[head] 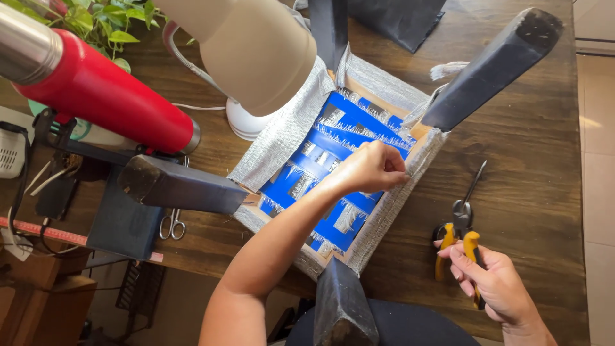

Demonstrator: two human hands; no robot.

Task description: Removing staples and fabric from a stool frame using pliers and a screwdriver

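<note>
**On the table: fabric edge pinched, pliers ready**

Near the middle of the table [532,160] an upturned stool [339,160] rests seat-down, its dark legs pointing up at you and blue webbing [349,128] crossing the frame. Your left hand [375,168] is closed in a fist at the frame's right side, seemingly pinching the grey fabric [384,211] there, though the fingertips are hidden. Your right hand [496,288] is well apart, near the table's front right edge, clamped on the yellow handles of the pliers [461,221], whose nose points away from the stool.

You look to be mid-way through working the fabric edge. Next calls for bringing the pliers' nose to the spot your left hand holds, keeping the fabric taut. Scissors [172,224] lie by the left front edge.
</note>
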